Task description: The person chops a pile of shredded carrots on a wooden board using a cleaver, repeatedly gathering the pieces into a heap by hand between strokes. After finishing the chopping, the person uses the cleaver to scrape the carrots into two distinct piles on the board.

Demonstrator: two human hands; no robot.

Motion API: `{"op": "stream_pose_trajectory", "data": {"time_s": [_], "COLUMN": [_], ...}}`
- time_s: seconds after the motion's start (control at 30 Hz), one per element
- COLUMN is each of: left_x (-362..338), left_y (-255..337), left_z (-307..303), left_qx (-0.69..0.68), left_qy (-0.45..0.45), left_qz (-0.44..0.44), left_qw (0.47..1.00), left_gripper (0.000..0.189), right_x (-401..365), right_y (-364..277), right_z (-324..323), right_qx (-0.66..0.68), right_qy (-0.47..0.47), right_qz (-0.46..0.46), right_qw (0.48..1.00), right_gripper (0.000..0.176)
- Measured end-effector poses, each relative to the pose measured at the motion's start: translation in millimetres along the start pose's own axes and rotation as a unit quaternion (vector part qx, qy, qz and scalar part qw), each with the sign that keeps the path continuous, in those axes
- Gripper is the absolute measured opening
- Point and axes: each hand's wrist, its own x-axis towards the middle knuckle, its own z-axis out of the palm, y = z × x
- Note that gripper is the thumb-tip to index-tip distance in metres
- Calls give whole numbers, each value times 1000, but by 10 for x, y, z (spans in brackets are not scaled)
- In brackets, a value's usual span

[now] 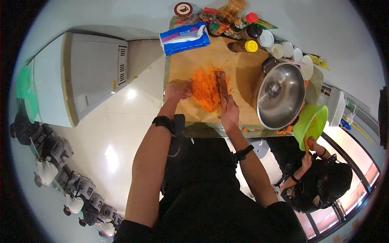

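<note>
Presently: right hand [230, 110] grips cleaver [221, 86], blade near-to-far along shredded carrot's [204, 90] right side; left hand [178, 90] curled at left, hold unclear.

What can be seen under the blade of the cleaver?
Orange shreds show on both sides of the cleaver, spread over the brown board, so more shreds probably lie beneath. The part directly under the cleaver is covered and cannot be seen.
</note>
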Motion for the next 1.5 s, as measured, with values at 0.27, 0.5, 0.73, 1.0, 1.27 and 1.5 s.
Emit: {"op": "stream_pose_trajectory", "data": {"time_s": [0.27, 0.5, 0.73, 1.0, 1.27, 1.5], "left_x": [149, -136, -17, 199, -602, -717], "left_y": [-68, 85, -51, -136, 156, 154], "left_z": [-100, -30, -69, -22, 266, 335], "left_qx": [49, -24, 12, 5, 460, 524], "left_qy": [-31, -32, -38, -12, 273, 159], "left_qz": [18, 61, 46, 30, 490, 525], "left_qw": [998, 997, 998, 999, 688, 651], "left_gripper": [38, 34, 44, 28, 28, 44], "right_x": [-314, -261, -167, -322, -415, -552], "right_y": [-232, -189, -112, 508, 399, 286], "right_z": [-198, 178, 171, -35, -311, -417], "right_qx": [4, -38, -49, 12, 95, -29], "right_qy": [-11, 1, 10, -133, -108, -47], "right_qz": [-22, -65, -64, -123, -87, -24], "right_qw": [1000, 997, 997, 983, 986, 998], "right_gripper": [35, 33, 33, 49, 33, 26]}}
